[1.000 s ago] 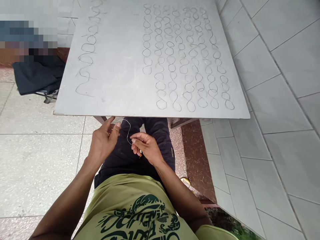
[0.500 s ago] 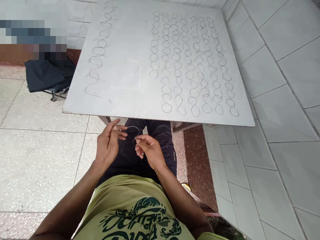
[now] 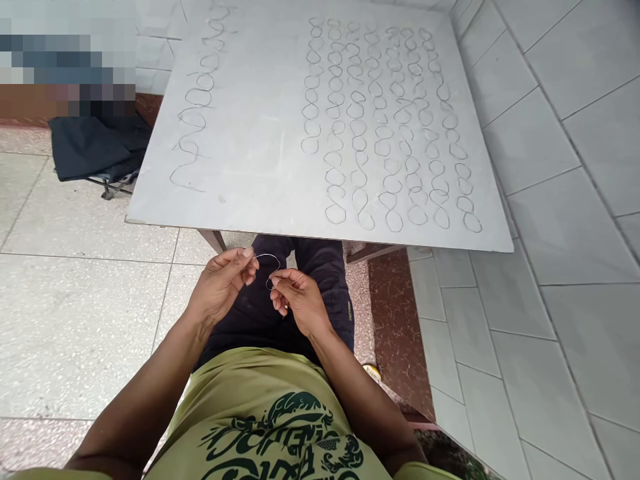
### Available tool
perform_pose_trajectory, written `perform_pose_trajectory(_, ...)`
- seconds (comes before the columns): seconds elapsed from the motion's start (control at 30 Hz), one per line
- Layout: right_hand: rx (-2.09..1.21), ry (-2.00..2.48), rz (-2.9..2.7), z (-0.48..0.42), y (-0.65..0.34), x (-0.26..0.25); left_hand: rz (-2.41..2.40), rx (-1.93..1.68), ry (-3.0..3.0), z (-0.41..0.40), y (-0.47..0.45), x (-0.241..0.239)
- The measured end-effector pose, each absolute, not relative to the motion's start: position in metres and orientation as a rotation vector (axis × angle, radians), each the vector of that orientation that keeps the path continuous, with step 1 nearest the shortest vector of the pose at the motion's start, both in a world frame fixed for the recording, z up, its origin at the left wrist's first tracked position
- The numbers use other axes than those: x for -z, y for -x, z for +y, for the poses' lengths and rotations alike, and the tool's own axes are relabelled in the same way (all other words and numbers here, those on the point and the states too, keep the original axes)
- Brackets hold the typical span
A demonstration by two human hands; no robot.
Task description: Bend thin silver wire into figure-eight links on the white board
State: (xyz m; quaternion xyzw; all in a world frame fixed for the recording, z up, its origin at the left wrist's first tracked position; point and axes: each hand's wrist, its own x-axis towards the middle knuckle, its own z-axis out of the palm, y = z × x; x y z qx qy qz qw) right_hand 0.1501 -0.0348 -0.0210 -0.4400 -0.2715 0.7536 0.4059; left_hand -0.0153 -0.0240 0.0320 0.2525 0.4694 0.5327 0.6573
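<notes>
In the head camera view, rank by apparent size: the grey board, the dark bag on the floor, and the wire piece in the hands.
1. Grey board, by far the largest.
2. Dark bag, though it lies farther off.
3. Wire piece, pinched between left hand and right hand.

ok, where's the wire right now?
Head view, lower middle: the wire arcs between the left hand and right hand, just below the board's near edge.

Flat pale-grey square board tabletop [image 3: 260,153], rows of looped thin wire chains [image 3: 395,127] right, one wavy wire strand [image 3: 196,110] left.
</notes>
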Motion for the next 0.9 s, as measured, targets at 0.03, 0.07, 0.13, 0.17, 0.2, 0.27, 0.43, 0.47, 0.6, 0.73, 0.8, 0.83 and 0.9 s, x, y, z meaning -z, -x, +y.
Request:
perform_pose_trajectory(0.03, -1.904, 1.113, -0.680, -0.035, -0.150, 0.021, 1.058, -1.188, -0.566, -0.024, 0.015, -0.031)
perform_pose_trajectory(0.07, -1.905, 1.119, -0.674, -0.035, -0.151, 0.021, 1.050, -1.170, -0.567, -0.025, 0.016, -0.031)
perform_pose_trajectory(0.13, -1.904, 1.134, -0.666, -0.034, -0.151, 0.021, 1.023, -1.144, -0.593, -0.026, 0.017, -0.031)
perform_pose_trajectory(0.17, -1.904, 1.141, -0.664, -0.034, -0.151, 0.021, 1.007, -1.136, -0.621, -0.026, 0.018, -0.031)
perform_pose_trajectory(0.2, -1.905, 1.147, -0.664, -0.034, -0.151, 0.021, 0.994, -1.130, -0.656, -0.027, 0.018, -0.031)
perform_pose_trajectory(0.27, -1.913, 1.156, -0.665, -0.035, -0.151, 0.021, 0.986, -1.123, -0.723, -0.027, 0.019, -0.032)
perform_pose_trajectory(0.43, -1.959, 1.094, -0.606, -0.036, -0.154, 0.019, 0.987, -1.161, -0.699, -0.023, 0.017, -0.034)
perform_pose_trajectory(0.47, -1.973, 1.062, -0.584, -0.036, -0.155, 0.018, 0.973, -1.165, -0.680, -0.022, 0.016, -0.034)
perform_pose_trajectory(0.6, -2.059, 0.895, -0.506, -0.038, -0.160, 0.016, 0.937, -1.162, -0.627, -0.018, 0.017, -0.032)
perform_pose_trajectory(0.73, -2.201, 0.731, -0.433, -0.041, -0.158, 0.018, 0.895, -1.121, -0.611, -0.017, 0.016, -0.028)
perform_pose_trajectory(0.8, -2.247, 0.657, -0.419, -0.044, -0.154, 0.020, 0.866, -1.088, -0.610, -0.019, 0.014, -0.026)
perform_pose_trajectory(0.83, -2.257, 0.621, -0.426, -0.046, -0.152, 0.020, 0.853, -1.072, -0.605, -0.020, 0.013, -0.025)
perform_pose_trajectory(0.9, -2.247, 0.574, -0.468, -0.050, -0.150, 0.022, 0.822, -1.043, -0.587, -0.021, 0.011, -0.025)
